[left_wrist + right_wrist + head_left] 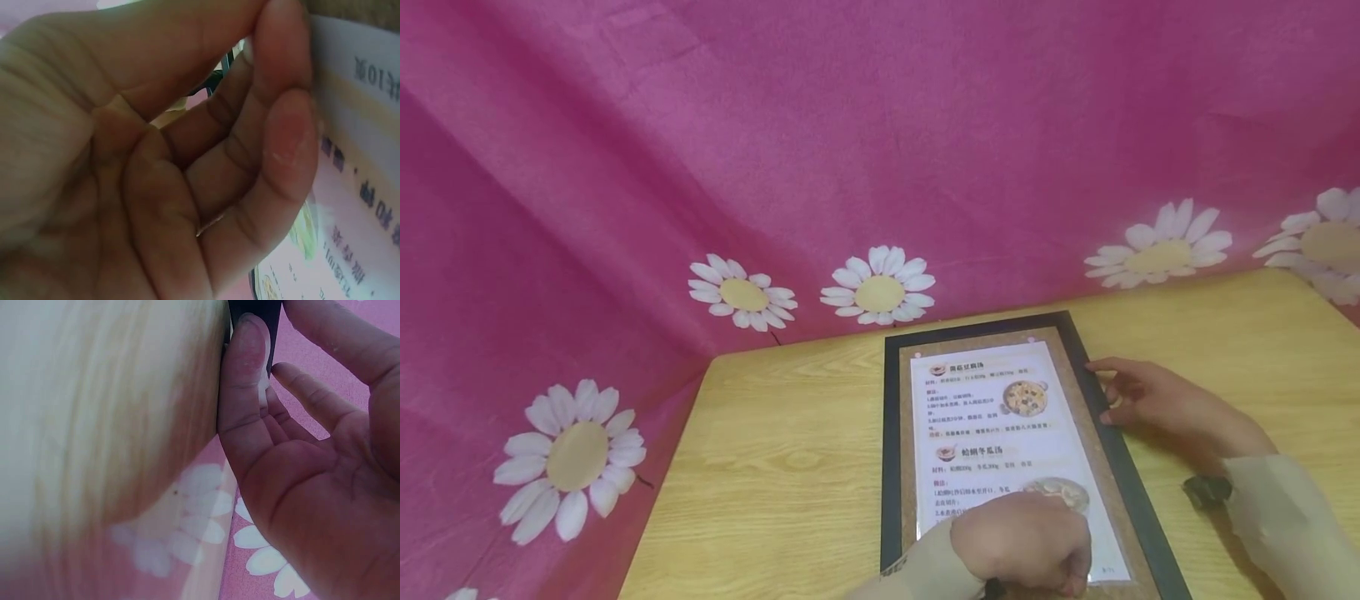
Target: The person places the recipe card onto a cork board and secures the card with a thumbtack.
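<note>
A black-framed cork board lies on the table, bearing a printed recipe sheet. Two small pink pins show at the sheet's top corners. My left hand is over the sheet's lower part, fingers curled and fingertips close together near its bottom edge. In the left wrist view, thumb and forefinger meet beside the paper; anything small between them is hidden. Against the frame's right edge, my right hand rests its fingertips. The right wrist view shows the dark frame beside loosely bent fingers.
A pale wood-grain table carries the board. Its left and far edges meet a magenta curtain printed with large white daisies. A dark device sits at my right wrist, by the beige sleeve.
</note>
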A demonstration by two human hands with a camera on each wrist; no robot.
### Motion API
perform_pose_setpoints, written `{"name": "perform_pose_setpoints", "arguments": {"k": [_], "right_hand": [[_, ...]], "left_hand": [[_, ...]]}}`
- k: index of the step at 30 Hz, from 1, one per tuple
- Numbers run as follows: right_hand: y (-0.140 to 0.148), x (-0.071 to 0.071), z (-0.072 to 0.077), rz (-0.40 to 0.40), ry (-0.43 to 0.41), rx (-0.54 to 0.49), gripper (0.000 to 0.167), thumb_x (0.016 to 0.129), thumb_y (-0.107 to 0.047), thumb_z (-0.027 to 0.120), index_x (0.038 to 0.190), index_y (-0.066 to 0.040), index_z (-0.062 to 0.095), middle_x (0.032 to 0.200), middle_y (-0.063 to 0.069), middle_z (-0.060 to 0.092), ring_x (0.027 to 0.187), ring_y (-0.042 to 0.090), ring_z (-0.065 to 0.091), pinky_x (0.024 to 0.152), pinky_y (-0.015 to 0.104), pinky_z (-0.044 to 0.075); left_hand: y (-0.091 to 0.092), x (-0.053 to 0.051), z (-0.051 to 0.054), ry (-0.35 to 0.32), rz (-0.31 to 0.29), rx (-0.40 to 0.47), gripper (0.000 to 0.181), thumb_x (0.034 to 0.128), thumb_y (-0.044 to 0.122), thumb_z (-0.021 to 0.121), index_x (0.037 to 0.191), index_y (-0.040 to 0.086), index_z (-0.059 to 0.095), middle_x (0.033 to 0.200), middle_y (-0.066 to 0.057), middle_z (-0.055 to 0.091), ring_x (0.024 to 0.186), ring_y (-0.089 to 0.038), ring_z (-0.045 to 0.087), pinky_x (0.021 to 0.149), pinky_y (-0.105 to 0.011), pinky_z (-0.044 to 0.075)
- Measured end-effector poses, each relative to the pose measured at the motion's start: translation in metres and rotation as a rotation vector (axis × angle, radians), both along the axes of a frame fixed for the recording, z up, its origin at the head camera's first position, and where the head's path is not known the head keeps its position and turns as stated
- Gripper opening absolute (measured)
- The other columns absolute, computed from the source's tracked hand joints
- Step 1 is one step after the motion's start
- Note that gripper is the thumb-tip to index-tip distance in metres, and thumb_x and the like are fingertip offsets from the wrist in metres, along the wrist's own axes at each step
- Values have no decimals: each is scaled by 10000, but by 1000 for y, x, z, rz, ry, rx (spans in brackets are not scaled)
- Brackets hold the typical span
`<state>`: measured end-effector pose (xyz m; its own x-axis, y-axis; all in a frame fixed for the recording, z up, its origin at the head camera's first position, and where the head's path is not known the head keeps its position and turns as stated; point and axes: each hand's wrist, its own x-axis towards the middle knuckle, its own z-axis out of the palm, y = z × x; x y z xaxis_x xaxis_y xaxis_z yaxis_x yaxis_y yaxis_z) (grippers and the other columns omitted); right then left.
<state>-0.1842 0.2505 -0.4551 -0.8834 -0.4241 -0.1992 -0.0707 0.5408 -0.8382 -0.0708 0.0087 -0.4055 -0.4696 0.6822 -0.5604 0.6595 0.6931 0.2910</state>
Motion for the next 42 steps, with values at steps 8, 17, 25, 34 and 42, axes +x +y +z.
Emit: {"name": "perform_pose_setpoints", "arguments": {"k": [8, 17, 25, 34, 42], "right_hand": [[1, 0, -2, 4, 1, 8, 783, 897, -141, 786, 1554, 14, 390, 1116, 115, 639, 1002, 157, 569, 858, 268, 486], [3, 5, -6, 18, 28, 0, 751, 904, -121, 770, 1545, 19, 404, 1310, 247, 618, 1131, 295, 587, 853, 231, 500], [2, 4, -5, 1, 25, -6, 757, 904, -106, 764, 1556, 2, 394, 1212, 165, 650, 1058, 205, 592, 846, 266, 526], [-2, 3, -1, -17, -48, -61, 769, 914, -116, 750, 1576, -29, 368, 1237, 169, 603, 1090, 229, 555, 880, 280, 523], [0, 2, -2, -1, 24, -49, 749, 889, -78, 767, 1537, 30, 407, 1109, 136, 634, 960, 122, 563, 808, 236, 512]], "left_hand": [[-2, -2, -2, -33, 44, 3, 161, 892, 196, 784, 791, 322, 777, 626, 211, 633, 513, 16, 565, 513, -154, 458], [0, 3, -3, -56, 121, 10, 209, 863, 167, 783, 699, 289, 742, 618, 188, 629, 604, -2, 583, 558, -168, 456], [-1, 1, -4, -16, 122, 51, 155, 830, 158, 794, 742, 281, 756, 672, 181, 656, 630, 2, 570, 595, -136, 429], [-5, 2, -3, 62, 118, 82, 191, 826, 209, 829, 702, 305, 720, 648, 218, 590, 669, 28, 539, 631, -102, 396], [-4, -1, -4, 62, 82, 83, 173, 821, 232, 846, 719, 317, 735, 673, 224, 596, 706, 30, 535, 645, -95, 385]]}}
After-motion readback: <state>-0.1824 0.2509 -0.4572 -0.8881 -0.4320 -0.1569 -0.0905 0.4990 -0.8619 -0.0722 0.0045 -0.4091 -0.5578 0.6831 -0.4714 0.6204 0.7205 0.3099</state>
